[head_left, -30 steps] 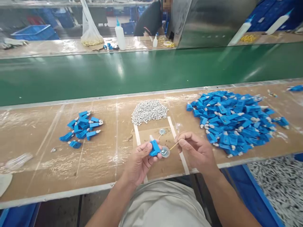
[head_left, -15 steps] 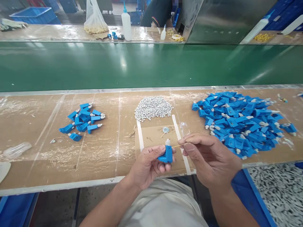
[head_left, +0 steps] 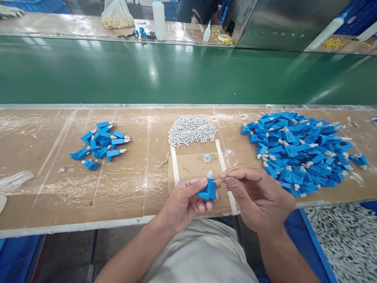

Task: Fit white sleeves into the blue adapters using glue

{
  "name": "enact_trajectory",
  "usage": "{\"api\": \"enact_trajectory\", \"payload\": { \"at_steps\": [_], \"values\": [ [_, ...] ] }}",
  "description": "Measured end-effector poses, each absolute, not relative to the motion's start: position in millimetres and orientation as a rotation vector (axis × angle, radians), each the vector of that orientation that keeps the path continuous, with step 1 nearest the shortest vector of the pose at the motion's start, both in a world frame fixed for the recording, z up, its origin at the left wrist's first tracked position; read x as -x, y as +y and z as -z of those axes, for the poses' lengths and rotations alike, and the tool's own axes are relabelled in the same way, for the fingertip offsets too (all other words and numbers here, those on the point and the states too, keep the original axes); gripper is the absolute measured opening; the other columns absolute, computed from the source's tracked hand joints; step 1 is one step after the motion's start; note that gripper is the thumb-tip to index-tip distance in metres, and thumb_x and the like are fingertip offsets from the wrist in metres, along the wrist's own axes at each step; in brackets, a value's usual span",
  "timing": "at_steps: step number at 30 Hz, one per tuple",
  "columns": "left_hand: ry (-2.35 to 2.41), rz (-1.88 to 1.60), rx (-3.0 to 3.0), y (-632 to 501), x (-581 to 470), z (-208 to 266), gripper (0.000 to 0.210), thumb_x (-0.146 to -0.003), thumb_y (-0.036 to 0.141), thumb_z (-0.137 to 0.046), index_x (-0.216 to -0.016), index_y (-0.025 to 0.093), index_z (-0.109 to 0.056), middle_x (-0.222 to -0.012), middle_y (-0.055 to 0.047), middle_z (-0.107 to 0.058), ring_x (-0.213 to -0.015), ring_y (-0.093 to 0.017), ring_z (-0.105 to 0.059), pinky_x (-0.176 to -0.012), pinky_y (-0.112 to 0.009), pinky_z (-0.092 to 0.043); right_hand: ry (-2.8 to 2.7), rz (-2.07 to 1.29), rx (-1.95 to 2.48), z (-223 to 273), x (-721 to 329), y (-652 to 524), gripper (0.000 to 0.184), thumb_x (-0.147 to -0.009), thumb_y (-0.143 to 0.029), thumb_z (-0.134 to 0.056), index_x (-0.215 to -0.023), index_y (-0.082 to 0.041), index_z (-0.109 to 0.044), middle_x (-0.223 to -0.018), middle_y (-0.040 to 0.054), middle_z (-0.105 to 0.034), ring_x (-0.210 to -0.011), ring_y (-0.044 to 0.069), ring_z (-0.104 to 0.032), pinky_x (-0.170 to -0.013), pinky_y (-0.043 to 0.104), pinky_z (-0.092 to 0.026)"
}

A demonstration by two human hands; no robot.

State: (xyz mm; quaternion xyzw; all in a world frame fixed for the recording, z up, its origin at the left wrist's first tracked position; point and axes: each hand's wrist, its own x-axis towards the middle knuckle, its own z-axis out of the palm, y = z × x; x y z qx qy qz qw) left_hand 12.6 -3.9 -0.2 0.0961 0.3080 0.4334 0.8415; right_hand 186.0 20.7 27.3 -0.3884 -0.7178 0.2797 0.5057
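Between the thumb and fingers of my left hand (head_left: pixel 187 200) is a blue plastic part (head_left: pixel 210 190) with a whitish tip pointing up. My right hand (head_left: pixel 259 194) pinches a thin wooden stick (head_left: pixel 218 180), like a toothpick. The stick's end meets the upper face of the blue part. Beyond my hands lies a heap of small grey-white pieces (head_left: pixel 193 129). A small round clear dish (head_left: pixel 207 158) with another thin stick on it rests on the cardboard. Many similar blue parts are piled at the right (head_left: pixel 297 151), and a smaller group (head_left: pixel 103 141) lies at the left.
A green conveyor belt (head_left: pixel 118 74) runs behind the cardboard-covered table (head_left: pixel 129 188). At the lower right, a blue bin (head_left: pixel 316 243) holds many small dark and pale pieces. Across the belt stand a white bottle (head_left: pixel 159 21) and a plastic bag (head_left: pixel 118 15); a person is partly visible there.
The camera view has tilted slightly downward. The stick's end has shifted a little lower against the blue part's face; both hands keep their grips.
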Motion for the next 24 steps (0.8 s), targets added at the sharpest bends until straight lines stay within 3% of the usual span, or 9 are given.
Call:
{"api": "enact_trajectory", "payload": {
  "at_steps": [6, 18, 21, 24],
  "values": [
    [0.679, -0.907, -0.23, -3.4, -13.1, -0.2, 0.038, -0.082, 0.041, -0.082, -0.095, 0.005, -0.079, -0.075, -0.007, -0.072, -0.052, -0.006, -0.063, -0.045, -0.01, -0.047, -1.783, -0.619, 0.896, -25.7, -186.1, 21.6, 0.028, -0.089, -0.003, -0.068, -0.105, -0.026, -0.069, -0.089, 0.0023, -0.074, -0.083, 0.022, -0.07, -0.075, 0.039, -0.056],
    [0.7, -0.929, -0.221, -3.3, -13.4, 3.4, 0.035, -0.082, 0.038, -0.082, -0.087, 0.004, -0.078, -0.074, -0.008, -0.072, -0.051, -0.006, -0.063, -0.043, -0.009, -0.046, -1.828, -0.605, 0.874, -25.8, -185.6, 21.5, 0.027, -0.09, -0.006, -0.066, -0.106, -0.028, -0.068, -0.084, 0.003, -0.074, -0.08, 0.024, -0.071, -0.07, 0.041, -0.059],
    [0.724, -0.938, -0.211, -4.6, -6.3, 7.4, 0.032, -0.083, 0.036, -0.08, -0.088, 0.004, -0.077, -0.076, -0.009, -0.073, -0.051, -0.006, -0.064, -0.044, -0.009, -0.047, -1.702, -0.758, 0.921, -25.6, -189.7, 21.4, 0.023, -0.092, -0.007, -0.067, -0.103, -0.026, -0.071, -0.092, 0.004, -0.073, -0.07, 0.019, -0.069, -0.059, 0.034, -0.058],
    [0.75, -0.97, -0.172, -7.8, 6.1, 13.2, 0.03, -0.084, 0.033, -0.079, -0.093, 0.005, -0.078, -0.077, -0.01, -0.075, -0.052, -0.007, -0.064, -0.044, -0.009, -0.048, -1.623, -0.884, 1.04, -15.6, -197.0, 24.5, 0.013, -0.094, -0.014, -0.068, -0.1, -0.025, -0.073, -0.103, 0.0056, -0.067, -0.062, 0.013, -0.061, -0.045, 0.027, -0.048]
  ]
}}
